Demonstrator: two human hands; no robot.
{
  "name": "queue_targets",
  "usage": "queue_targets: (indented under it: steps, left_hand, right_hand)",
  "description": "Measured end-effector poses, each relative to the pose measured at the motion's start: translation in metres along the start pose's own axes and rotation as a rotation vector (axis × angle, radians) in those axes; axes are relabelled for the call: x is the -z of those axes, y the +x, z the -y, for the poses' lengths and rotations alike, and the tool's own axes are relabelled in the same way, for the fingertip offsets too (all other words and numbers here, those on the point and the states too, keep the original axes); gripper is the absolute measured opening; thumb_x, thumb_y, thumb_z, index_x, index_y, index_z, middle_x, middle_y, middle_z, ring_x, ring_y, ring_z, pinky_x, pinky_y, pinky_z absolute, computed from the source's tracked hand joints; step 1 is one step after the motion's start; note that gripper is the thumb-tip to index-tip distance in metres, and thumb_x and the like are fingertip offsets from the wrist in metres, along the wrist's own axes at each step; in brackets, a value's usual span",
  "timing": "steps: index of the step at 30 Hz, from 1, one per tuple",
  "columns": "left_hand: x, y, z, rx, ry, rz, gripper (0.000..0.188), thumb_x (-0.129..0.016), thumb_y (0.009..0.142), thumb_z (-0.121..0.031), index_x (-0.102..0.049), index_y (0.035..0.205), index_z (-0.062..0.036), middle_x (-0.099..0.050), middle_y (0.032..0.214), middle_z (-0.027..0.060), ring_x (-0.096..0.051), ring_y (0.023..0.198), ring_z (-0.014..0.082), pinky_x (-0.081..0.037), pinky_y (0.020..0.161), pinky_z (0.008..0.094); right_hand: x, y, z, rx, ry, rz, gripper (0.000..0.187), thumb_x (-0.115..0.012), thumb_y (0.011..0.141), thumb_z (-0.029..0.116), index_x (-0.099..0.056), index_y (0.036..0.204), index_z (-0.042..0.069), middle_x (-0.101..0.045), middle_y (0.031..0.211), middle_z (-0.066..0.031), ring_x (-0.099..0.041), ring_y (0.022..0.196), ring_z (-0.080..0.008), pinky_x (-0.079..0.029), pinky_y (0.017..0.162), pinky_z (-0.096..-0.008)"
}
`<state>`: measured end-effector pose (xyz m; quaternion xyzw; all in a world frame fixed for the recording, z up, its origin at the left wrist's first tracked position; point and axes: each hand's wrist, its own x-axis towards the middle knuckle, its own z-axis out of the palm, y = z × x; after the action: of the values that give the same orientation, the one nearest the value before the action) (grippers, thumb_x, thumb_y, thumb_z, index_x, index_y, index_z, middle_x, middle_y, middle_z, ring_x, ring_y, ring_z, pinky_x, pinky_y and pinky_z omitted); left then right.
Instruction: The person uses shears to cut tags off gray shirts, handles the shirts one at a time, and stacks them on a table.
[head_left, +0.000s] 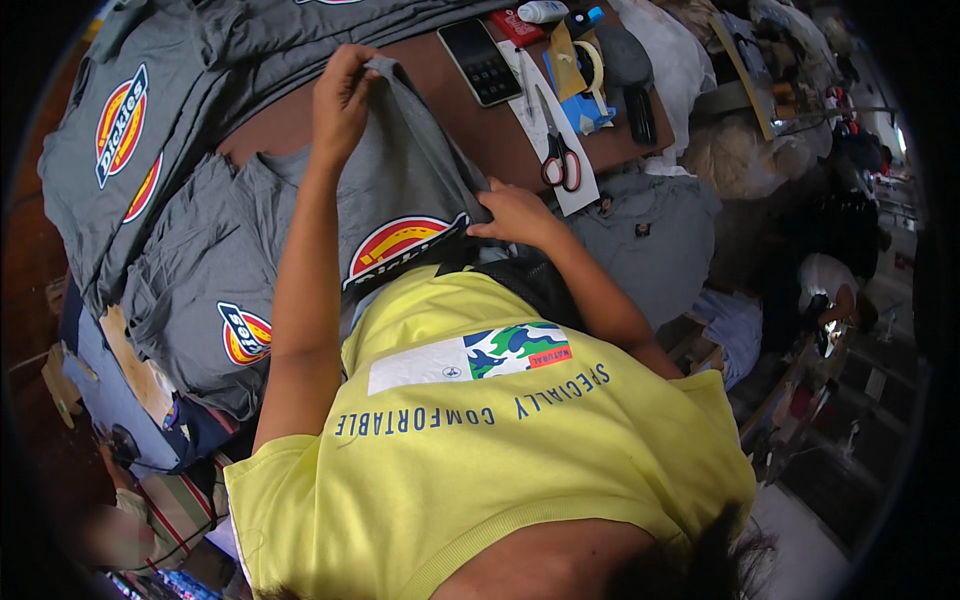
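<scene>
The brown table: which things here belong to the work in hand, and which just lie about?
Seems in use:
grey garment, gripped by the left hand, touched by the right hand

Seem to be lying about:
black phone
scissors, perhaps a work tool but untouched
tape roll

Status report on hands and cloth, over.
Left hand pinching grey cloth with red-and-yellow emblem. Right hand at its right edge. Black-and-red-handled scissors lie rightward, clear of both hands.

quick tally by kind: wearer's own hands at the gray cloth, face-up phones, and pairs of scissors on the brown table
Left hand and right hand at the gray cloth: 2
Phone: 1
Scissors: 1
Total: 4
</scene>
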<state>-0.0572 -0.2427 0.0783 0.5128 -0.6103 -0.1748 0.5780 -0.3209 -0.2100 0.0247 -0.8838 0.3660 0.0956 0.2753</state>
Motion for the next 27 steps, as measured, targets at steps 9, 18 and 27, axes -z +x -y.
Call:
queue_targets:
  steps: [9,18,27]
  left_hand:
    - [0.043,0.009,0.018,0.034,-0.023,-0.075,0.011,-0.05,0.085,-0.002,-0.055,0.094,-0.0024,-0.054,0.084,0.0021,-0.05,0.079,0.0109,-0.038,0.073,0.0204]
    - [0.045,0.026,-0.015,-0.241,0.26,-0.109,0.029,-0.047,0.07,0.013,-0.057,0.093,-0.0029,-0.053,0.084,0.0069,-0.053,0.078,0.0182,-0.042,0.072,0.023]
    - [0.051,0.031,0.044,-0.101,0.41,-0.089,0.02,-0.055,0.084,-0.017,-0.057,0.1,-0.0052,-0.058,0.091,0.0132,-0.056,0.087,0.0288,-0.043,0.076,0.0341]
  right_hand:
    - [0.016,-0.039,-0.003,0.164,0.519,-0.187,0.026,-0.062,0.071,0.018,-0.058,0.092,0.003,-0.057,0.091,-0.0165,-0.058,0.081,-0.0329,-0.044,0.067,-0.0397]
    - [0.004,-0.032,0.004,-0.129,-0.383,-0.103,0.022,-0.064,0.069,0.018,-0.065,0.09,0.013,-0.06,0.095,-0.012,-0.057,0.094,-0.026,-0.04,0.082,-0.0416]
    - [0.029,-0.053,-0.05,-0.055,0.663,-0.171,0.027,-0.068,0.078,0.025,-0.063,0.085,0.0,-0.052,0.078,-0.0038,-0.05,0.072,-0.0123,-0.04,0.066,-0.0251]
